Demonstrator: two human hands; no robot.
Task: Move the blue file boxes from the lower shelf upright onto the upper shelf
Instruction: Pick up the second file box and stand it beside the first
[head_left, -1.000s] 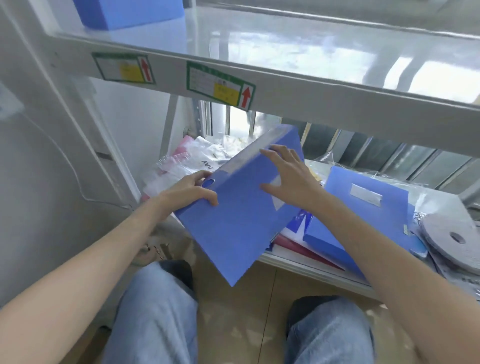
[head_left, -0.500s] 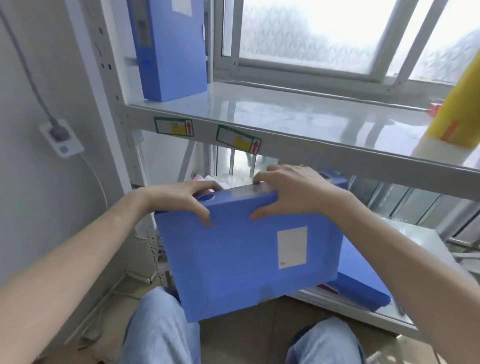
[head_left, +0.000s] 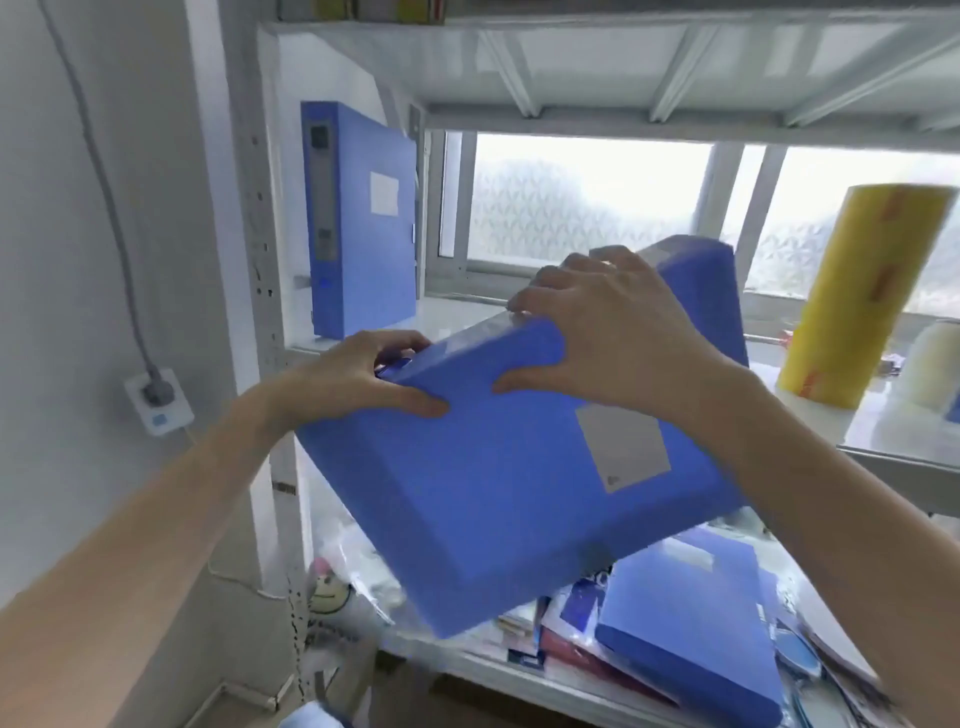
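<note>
Two hands clamp spine edge of blue file box (head_left: 509, 483), head view: left hand (head_left: 358, 382) at 9 o'clock corner, right hand (head_left: 613, 343) at 1 o'clock. Box tilted, airborne before upper shelf (head_left: 467, 317); upright file box (head_left: 363, 223) at 10 o'clock, flat file box (head_left: 696, 629) below. Likely rigid, light, slick plastic; grip spine corners.
</note>
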